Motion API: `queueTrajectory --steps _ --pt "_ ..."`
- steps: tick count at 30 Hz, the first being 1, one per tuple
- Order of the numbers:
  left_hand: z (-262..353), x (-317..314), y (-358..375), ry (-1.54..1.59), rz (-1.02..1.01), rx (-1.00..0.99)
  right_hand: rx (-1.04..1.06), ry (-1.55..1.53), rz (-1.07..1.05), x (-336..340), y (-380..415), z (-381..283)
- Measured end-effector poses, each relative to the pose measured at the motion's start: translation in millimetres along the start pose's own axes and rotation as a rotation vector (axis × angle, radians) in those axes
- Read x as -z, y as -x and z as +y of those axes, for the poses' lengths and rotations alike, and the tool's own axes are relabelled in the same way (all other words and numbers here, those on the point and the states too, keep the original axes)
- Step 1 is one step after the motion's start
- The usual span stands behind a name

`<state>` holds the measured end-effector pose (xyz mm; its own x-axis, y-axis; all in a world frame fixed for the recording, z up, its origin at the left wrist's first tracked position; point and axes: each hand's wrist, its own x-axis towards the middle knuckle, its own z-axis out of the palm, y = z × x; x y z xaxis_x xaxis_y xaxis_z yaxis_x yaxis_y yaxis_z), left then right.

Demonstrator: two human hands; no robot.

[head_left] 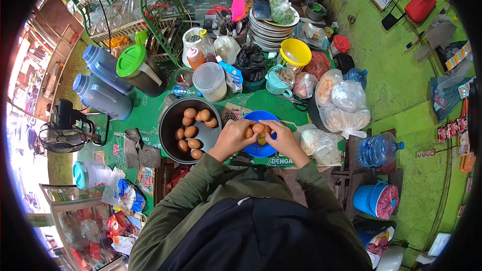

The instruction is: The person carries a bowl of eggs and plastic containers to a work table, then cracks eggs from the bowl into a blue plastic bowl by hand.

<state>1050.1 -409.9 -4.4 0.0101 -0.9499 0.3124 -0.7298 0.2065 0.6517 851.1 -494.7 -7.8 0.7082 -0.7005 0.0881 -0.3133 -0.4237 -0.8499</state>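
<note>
My left hand (235,138) and my right hand (282,143) meet over a blue bowl (249,151) at the table's front edge. Between their fingertips is a brown egg (258,128), which looks broken open, with one brown shell part (248,133) on the left hand's side. Both hands are closed on it. Yellow yolk (261,141) shows below in the bowl. To the left of my left hand stands a deep dark pot (211,138) with several whole brown eggs (191,131) in it. The fingers hide part of the bowl's inside.
Behind the bowl stand a clear tub (210,83), a yellow bucket (295,52) and stacked plates (271,35). Filled plastic bags (321,145) lie right of my right hand. Thermos jugs (103,98) and a black fan (65,128) stand left; a grey cloth (140,150) lies beside the pot.
</note>
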Motion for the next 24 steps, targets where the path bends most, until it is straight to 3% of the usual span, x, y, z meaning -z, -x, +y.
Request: queueTrajectory --steps 4,8,15,22,24 --pt "-6.5 8.0 -3.6 -0.118 -0.109 -0.132 0.149 0.103 -0.024 8.8 0.1 3.1" --pt "-10.2 11.3 -13.2 -0.280 -0.177 -0.315 0.279 0.397 -0.087 20.4 -0.2 -10.6" --pt "-5.1 16.8 -18.1 -0.399 -0.241 -0.324 0.396 0.684 -0.100 28.2 -2.0 -10.1" --pt "3.4 17.7 -9.3 -0.471 -0.146 -0.281 0.362 0.664 0.062 30.7 14.2 -11.9" --pt "1.4 15.2 -4.3 -0.455 -0.135 -0.264 0.265 0.582 -0.029 22.3 21.2 1.3"
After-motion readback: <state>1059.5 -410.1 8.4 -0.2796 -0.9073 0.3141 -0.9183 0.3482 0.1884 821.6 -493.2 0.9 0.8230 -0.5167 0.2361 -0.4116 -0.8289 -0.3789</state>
